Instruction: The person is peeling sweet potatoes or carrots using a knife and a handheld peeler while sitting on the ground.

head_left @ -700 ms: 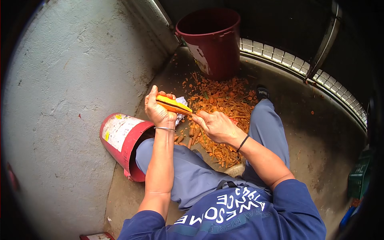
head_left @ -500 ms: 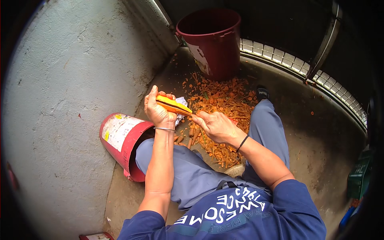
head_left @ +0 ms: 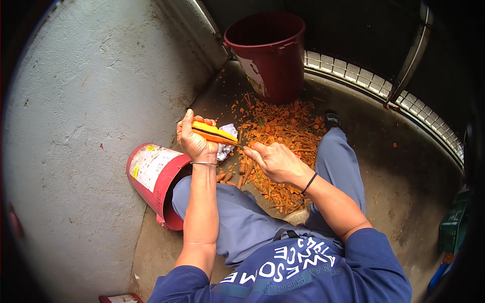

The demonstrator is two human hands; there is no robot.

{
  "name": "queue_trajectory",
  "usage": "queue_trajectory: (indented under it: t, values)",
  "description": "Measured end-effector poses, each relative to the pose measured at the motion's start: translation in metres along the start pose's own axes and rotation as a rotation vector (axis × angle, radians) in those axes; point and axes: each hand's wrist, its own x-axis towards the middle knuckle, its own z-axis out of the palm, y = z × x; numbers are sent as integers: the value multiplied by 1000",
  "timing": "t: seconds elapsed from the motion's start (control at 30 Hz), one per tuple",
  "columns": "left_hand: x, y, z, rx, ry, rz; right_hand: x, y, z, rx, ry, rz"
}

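Fingers [head_left: 208,121] of the left hand [head_left: 194,140] wrap round one end of an orange-yellow piece [head_left: 214,133] with a dark stripe along its length, while the thumb [head_left: 189,117] points up, clear of it. The piece lies across the palm, sloping down toward the right hand [head_left: 278,161], over a crumpled white wad [head_left: 226,147]. The left forearm [head_left: 202,212] rises almost straight, a thin bangle [head_left: 204,163] at the wrist.

The right hand has its back upward, fingers curled and the foremost tips drawn close together, just beside the piece's lower end; whether they pinch anything cannot be told. Its forearm [head_left: 336,203] slants in from the lower right, with a dark band [head_left: 309,183] at the wrist. Beyond the hands, orange shavings [head_left: 275,126] cover the floor before an upright red bucket [head_left: 284,68].
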Motion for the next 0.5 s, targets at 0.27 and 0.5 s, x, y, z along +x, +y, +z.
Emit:
queue_trajectory:
  t: [0.27,0.5]
  values:
    - [4,3,-5,-22,46,-75,1,-6,-3,7,-52,60]
    - [3,5,-6,-66,66,-150,2,2,1,12,-56,9]
